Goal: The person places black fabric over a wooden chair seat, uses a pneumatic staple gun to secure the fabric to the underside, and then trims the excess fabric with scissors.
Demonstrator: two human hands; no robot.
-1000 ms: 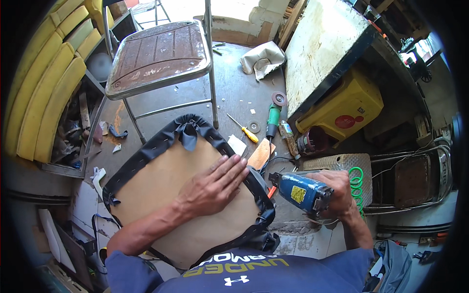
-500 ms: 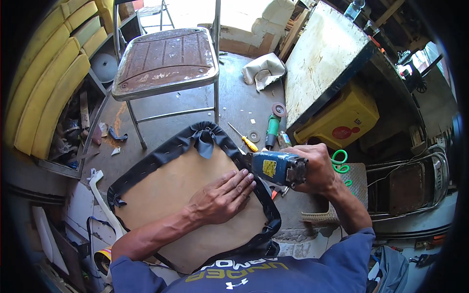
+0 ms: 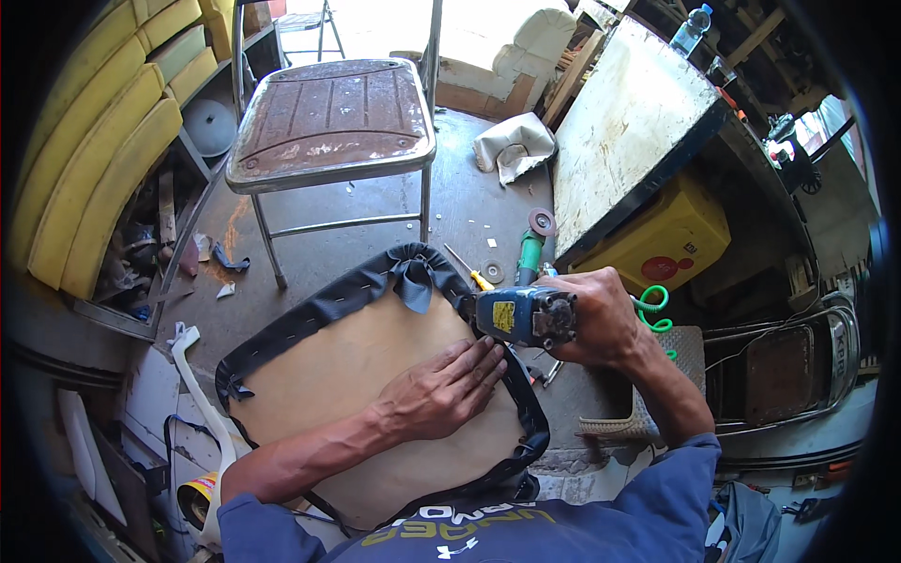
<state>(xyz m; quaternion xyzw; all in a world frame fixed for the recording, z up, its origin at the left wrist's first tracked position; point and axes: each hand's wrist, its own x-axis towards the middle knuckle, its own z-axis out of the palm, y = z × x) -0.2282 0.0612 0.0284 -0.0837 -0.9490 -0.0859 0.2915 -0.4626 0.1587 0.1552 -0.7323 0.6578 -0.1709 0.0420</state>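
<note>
A seat panel (image 3: 347, 366) lies with its tan underside up, close to my body. Black upholstery fabric (image 3: 310, 317) is folded over its rim, with staples along the fold and a loose gathered flap at the far corner. My left hand (image 3: 449, 389) lies flat on the panel, fingers stretched toward the right-hand edge. Wrapped round the handle of a blue staple gun (image 3: 521, 317), my right hand (image 3: 601, 317) holds its nose at the fabric on that right edge. The nose tip is partly hidden by the gun body. A green coiled hose (image 3: 654, 310) shows behind my right hand.
A folding chair (image 3: 333, 122) with a worn brown seat stands ahead. On the floor lie a yellow-handled screwdriver (image 3: 481, 281), a green angle grinder (image 3: 531, 249) and crumpled white material (image 3: 514, 147). Yellow foam pieces (image 3: 103, 178) are stacked at left; a white-topped table (image 3: 629, 122) stands at right.
The staple gun has come slightly nearer along the panel's right edge. My left hand stays flat, its fingers still beside the gun. The whole view has shifted a little.
</note>
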